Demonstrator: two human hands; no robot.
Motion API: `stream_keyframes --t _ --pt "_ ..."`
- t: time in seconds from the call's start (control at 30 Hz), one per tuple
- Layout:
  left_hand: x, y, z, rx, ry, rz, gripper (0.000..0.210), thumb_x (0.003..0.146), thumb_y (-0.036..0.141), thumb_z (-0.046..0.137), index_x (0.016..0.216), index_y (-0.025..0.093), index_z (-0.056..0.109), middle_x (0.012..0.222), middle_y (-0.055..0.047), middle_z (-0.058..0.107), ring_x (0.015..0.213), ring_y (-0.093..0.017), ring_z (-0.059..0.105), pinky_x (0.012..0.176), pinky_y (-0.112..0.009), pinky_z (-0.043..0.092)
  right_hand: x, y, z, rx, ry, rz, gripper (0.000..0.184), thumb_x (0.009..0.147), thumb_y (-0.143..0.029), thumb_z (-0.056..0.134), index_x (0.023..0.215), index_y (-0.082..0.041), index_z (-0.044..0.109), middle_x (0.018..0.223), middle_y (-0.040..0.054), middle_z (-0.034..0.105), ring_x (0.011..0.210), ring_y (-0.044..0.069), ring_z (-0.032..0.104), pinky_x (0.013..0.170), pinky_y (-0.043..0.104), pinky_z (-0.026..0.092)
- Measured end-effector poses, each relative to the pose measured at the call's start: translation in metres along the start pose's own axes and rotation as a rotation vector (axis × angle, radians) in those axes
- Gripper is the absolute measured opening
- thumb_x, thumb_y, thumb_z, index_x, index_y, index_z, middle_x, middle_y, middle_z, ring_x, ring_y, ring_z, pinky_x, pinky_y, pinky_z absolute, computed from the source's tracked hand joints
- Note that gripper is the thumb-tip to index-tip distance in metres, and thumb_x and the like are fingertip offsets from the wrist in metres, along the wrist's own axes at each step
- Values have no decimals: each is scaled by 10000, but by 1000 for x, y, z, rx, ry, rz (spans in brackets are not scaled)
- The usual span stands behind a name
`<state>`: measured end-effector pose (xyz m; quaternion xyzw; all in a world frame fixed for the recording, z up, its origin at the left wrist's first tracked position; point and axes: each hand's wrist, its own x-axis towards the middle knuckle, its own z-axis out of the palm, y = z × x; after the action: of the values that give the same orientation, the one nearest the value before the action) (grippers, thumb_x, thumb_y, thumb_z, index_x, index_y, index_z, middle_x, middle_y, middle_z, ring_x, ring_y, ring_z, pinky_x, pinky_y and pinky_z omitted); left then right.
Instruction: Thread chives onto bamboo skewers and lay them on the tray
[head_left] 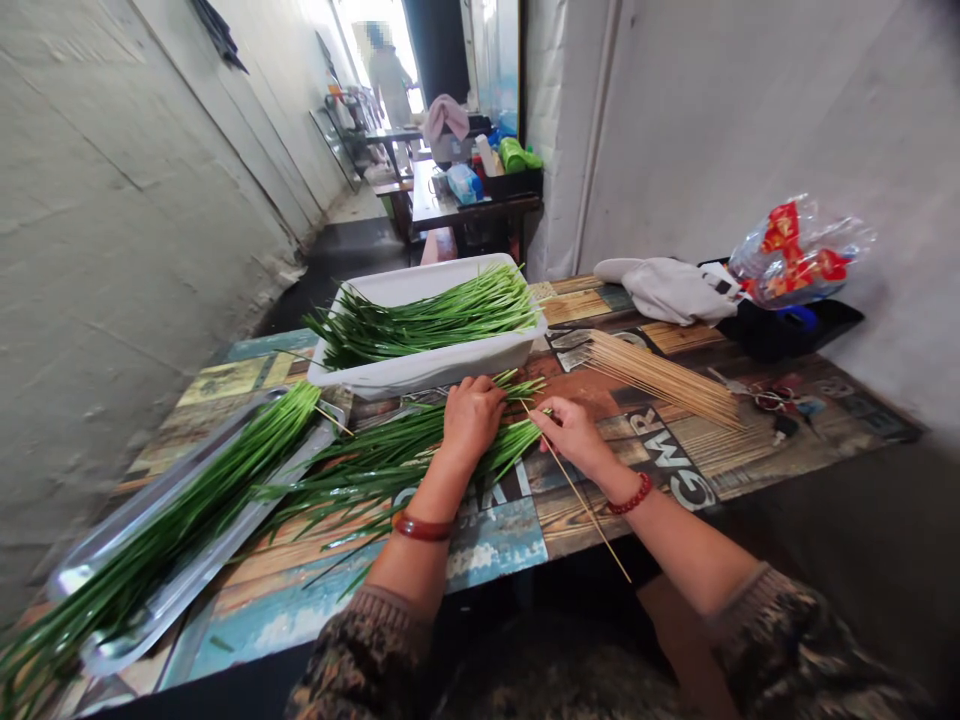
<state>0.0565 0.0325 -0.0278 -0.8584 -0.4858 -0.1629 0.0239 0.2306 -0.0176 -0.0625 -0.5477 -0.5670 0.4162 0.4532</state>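
Loose garlic chives (375, 455) lie across the patterned table, their pale ends towards the right. My left hand (474, 418) rests over these stalks with its fingers curled around some of them. My right hand (571, 436) pinches a thin bamboo skewer (581, 500) near the pale ends; the skewer slants down past the table's front edge. Some stalk tips touch the right fingers, but whether the skewer passes through any stalk cannot be made out. To the left, a metal tray (259, 525) carries a long bundle of chives (202, 520), with a skewer (335, 420) sticking out near its pale end.
Behind my hands stands a white plastic tub (427, 372) with more chives. Bamboo skewers (660, 380) are spread on the right, near keys (780, 405), a light cap (667, 287) and a red-printed plastic bag (802, 255). Farther back are another table (442, 210) and a person (388, 80).
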Motion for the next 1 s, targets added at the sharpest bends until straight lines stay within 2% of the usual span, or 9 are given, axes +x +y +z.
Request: stream_keyframes --t 0.2,0.33,0.43,0.57,0.67,0.83,1.0 --pt "1 3 -1 12 3 11 97 813 191 588 843 206 679 942 -89 636 917 -261 513 736 -379 361 2 4 1 -56 14 -45 247 827 -425 576 814 -179 590 481 -37 573 393 117 557 408 196 389" --pt "0 4 -5 -54 73 -29 78 808 162 569 823 196 637 973 -85 634 941 -257 522 748 -367 374 2 5 1 -56 27 -44 258 818 -434 580 813 -177 590 477 -40 563 390 125 573 385 192 379" --pt "-2 2 -5 -216 132 -83 65 802 161 568 845 191 606 908 -59 640 887 -221 553 756 -333 398 0 3 2 -23 22 -12 292 814 -463 575 853 -174 586 512 -34 577 391 132 588 353 188 372" --pt "-3 -3 1 -493 148 -123 108 816 166 543 907 186 596 836 -20 646 776 -156 578 736 -269 430 -3 -2 3 38 33 9 323 801 -497 573 848 -178 562 593 -23 595 433 137 622 336 181 378" --pt "-3 -6 6 -599 154 -170 127 809 178 557 914 168 626 836 -23 668 733 -140 585 710 -248 434 -3 -4 4 82 23 13 331 793 -506 581 833 -179 548 602 -29 585 440 130 623 342 178 387" --pt "-2 -7 7 -625 148 -220 121 819 194 544 835 153 656 734 -14 663 666 -136 570 668 -241 424 -3 -7 5 183 12 30 342 773 -507 609 831 -177 538 626 -37 577 444 113 618 349 167 394" --pt "0 -3 -1 -574 220 -131 116 807 145 527 781 154 639 786 -34 654 765 -151 585 730 -250 436 -3 -9 4 259 -12 38 332 767 -481 630 857 -169 560 664 -39 576 453 100 614 365 167 409"
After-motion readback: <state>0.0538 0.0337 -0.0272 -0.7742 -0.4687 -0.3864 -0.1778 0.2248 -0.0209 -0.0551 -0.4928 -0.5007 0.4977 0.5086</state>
